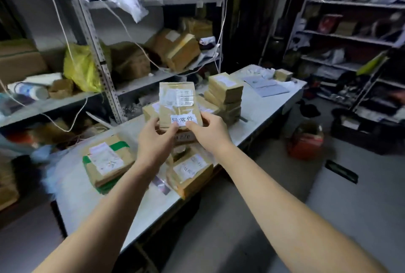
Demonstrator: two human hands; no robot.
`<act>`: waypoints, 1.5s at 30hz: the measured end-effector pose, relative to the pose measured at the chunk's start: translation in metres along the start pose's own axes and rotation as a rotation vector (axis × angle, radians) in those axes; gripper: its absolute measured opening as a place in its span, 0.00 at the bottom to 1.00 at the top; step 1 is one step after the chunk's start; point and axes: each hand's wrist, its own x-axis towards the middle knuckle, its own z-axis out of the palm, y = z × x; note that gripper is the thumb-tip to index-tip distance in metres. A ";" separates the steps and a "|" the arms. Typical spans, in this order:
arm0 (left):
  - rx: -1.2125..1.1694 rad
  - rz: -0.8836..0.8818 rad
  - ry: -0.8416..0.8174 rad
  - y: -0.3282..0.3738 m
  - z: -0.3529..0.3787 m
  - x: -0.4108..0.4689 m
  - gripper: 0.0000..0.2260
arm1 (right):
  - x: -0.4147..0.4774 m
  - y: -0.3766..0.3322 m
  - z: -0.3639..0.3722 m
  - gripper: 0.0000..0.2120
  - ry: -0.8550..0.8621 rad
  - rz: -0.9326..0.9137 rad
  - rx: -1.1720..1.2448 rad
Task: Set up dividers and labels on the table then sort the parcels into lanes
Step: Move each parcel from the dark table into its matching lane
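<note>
Fingers of both hands pinch the near edge of a parcel (175,106) beside its white label (183,121), left hand (156,139) at 7 o'clock, right hand (208,134) at 5. The parcel is over mid-counter (263,106), with a stack (225,92) at 2 o'clock.

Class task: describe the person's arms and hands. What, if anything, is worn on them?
No sleeves show: the left forearm and right forearm are bare to the frame's edge. The left hand and right hand show no gloves, rings, watch or wristband.

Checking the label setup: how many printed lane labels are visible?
2. One label on the parcel both hands hold; another on the near parcel at the table's edge. More may hide behind the hands.
</note>
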 end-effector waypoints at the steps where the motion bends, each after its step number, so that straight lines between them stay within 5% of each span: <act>1: -0.003 -0.020 -0.022 0.003 0.024 0.002 0.07 | 0.007 0.012 -0.021 0.16 0.025 0.017 -0.007; 11: -0.007 -0.151 -0.139 -0.028 0.257 0.055 0.17 | 0.111 0.147 -0.170 0.11 0.124 0.206 -0.094; 14: -0.006 -0.223 -0.196 -0.045 0.321 0.067 0.18 | 0.146 0.188 -0.208 0.02 0.129 0.282 -0.148; 20: 0.050 -0.353 -0.219 -0.061 0.416 0.094 0.20 | 0.216 0.260 -0.261 0.07 0.044 0.385 -0.187; 28: 0.059 -0.506 -0.069 -0.105 0.503 0.130 0.26 | 0.321 0.355 -0.275 0.10 -0.288 0.373 -0.267; 33: 0.078 -0.650 0.044 -0.121 0.533 0.148 0.27 | 0.366 0.398 -0.262 0.21 -0.470 0.344 -0.341; 45: 0.192 -0.697 0.158 -0.136 0.552 0.162 0.33 | 0.392 0.411 -0.245 0.22 -0.561 0.218 -0.483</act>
